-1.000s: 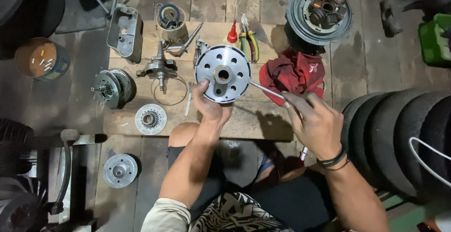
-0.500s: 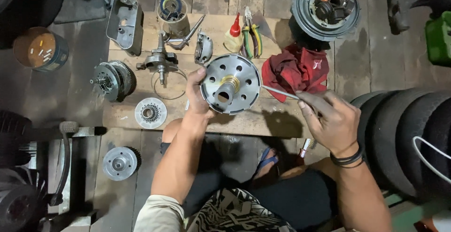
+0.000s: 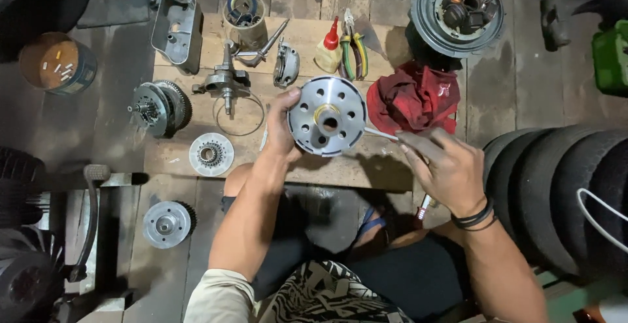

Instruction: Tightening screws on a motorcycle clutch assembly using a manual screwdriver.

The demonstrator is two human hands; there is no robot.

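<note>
while we sit over the low wooden table (image 3: 196, 159), our left hand (image 3: 278, 126) holds a round perforated metal disc (image 3: 327, 116) up off the boards, its face turned toward us. the left fingers are wrapped on the rim at about nine o'clock, thumb over the front edge, so the central hub and ring of holes are left unobstructed. our right hand (image 3: 448, 169) sits at four o'clock from the disc, fingers pressed together around a thin metal rod (image 3: 381, 133), likely a small screwdriver, whose tip touches the disc's rim at about four o'clock; a slim handle end shows below the wrist. that pinch looks suited to fine, steady work.

around the disc the parts lie spread out singly, seemingly so that each can be found at a glance. a crumpled red rag (image 3: 412, 99) lies just beside the disc at two o'clock, handy for wiping. at twelve o'clock are a small yellow bottle with a red nozzle (image 3: 328, 49) and green-handled pliers (image 3: 353, 48). at nine to ten o'clock sit a crankshaft (image 3: 226, 81), a wire ring (image 3: 239, 115) and a geared clutch assembly (image 3: 157, 106); a small sprocket plate (image 3: 210, 154) lies at eight o'clock. stacked tyres (image 3: 562, 192) stand at three to four o'clock.
</note>
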